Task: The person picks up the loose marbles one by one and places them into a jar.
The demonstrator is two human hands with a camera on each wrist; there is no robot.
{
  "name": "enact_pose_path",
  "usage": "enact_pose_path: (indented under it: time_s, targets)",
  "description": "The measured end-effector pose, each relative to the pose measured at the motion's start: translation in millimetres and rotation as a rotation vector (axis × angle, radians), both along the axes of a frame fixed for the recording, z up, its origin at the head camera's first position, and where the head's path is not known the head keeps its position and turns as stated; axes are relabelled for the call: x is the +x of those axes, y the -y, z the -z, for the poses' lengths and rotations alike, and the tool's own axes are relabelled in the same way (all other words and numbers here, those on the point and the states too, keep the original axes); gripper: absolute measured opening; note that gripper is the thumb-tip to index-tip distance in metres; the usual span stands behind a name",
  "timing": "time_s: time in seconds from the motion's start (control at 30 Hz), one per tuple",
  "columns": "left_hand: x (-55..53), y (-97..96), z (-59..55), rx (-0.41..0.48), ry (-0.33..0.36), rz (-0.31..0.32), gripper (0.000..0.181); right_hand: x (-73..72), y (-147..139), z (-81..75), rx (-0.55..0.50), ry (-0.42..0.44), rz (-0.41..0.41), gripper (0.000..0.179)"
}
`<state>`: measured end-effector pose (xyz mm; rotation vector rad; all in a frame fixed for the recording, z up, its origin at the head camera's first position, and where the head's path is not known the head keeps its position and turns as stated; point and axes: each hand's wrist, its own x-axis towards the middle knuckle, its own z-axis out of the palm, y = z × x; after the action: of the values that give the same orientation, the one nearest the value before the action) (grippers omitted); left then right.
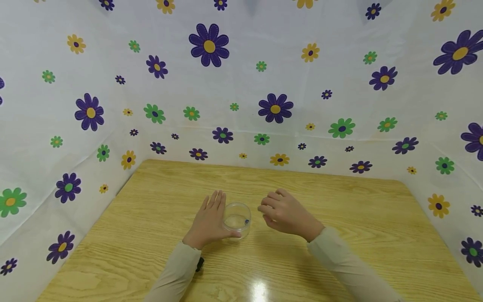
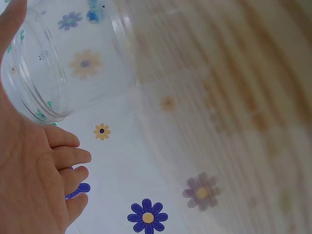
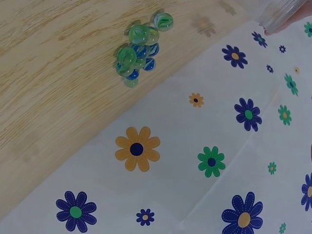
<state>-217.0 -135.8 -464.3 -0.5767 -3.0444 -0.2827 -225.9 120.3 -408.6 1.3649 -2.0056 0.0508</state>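
A clear jar (image 1: 237,237) stands on the table beside my left hand (image 1: 209,224). The left hand's fingers lie along the jar's left side and its thumb bends round the front. A blue marble (image 1: 247,221) shows inside; the left wrist view also catches blue glass (image 2: 94,15) through the jar wall. To the right of the jar, my right hand (image 1: 286,213) hangs with curled fingers, its fingertips turned toward the jar. I cannot tell whether it holds anything. In the right wrist view, several green and blue glass marbles (image 3: 127,56) sit in a cluster; from the head, none of them shows.
The light wooden table (image 1: 162,184) has a glossy top with a bright reflection near the front. White cloth (image 1: 241,67) with printed flowers rises along the back and both sides. A small dark object (image 1: 200,264) shows by the left sleeve.
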Motion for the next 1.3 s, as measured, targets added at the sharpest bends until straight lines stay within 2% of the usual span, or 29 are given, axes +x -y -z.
enact_pose_path:
  time_s: [0.63, 0.9, 1.3]
  targets:
    - [-0.5, -0.7, 2.3, -0.011, -0.014, -0.009, 0.127, -0.9, 22.2, 13.7, -0.054, 0.013, -0.016, 0.019]
    - [-0.3, -1.0, 1.4, -0.014, -0.002, -0.014, 0.127, -3.5, 29.1, 21.3, -0.039, 0.01, -0.023, 0.021]
    - [0.3, -1.0, 1.7, -0.012, -0.007, -0.011, 0.125, -3.0, 35.2, 23.1, -0.003, 0.003, -0.015, 0.021]
